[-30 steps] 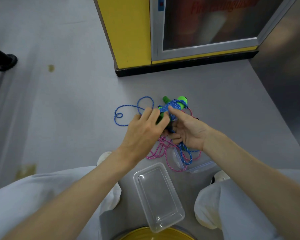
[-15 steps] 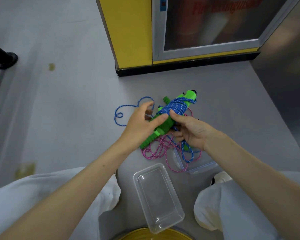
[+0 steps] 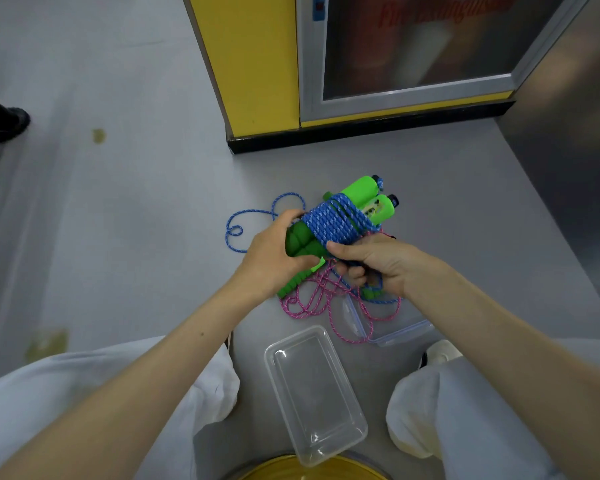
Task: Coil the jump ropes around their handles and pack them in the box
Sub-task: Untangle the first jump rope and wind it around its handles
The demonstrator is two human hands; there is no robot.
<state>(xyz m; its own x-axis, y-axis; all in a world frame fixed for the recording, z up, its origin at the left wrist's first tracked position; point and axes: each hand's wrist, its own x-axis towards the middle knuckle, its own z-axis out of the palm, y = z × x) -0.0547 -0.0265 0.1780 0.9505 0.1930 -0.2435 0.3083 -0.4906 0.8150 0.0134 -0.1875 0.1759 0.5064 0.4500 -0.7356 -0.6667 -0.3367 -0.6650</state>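
Coiling stands partway: our left hand (image 3: 271, 258) grips the green handles (image 3: 359, 187), our right hand (image 3: 378, 261) pinches the blue rope (image 3: 329, 225) wound round them. Pink rope (image 3: 312, 303) lies loose; near clear box (image 3: 312, 393) awaits packing.

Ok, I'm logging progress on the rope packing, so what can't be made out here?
All head view.
- Pink rope: handles unseen, perhaps under the right hand and the blue-wrapped green handles.
- Loose blue rope: passes out of sight behind the left hand.
- Red cabinet lettering: blurred, cut by the top edge.
- Yellow round object: cut by the bottom edge.
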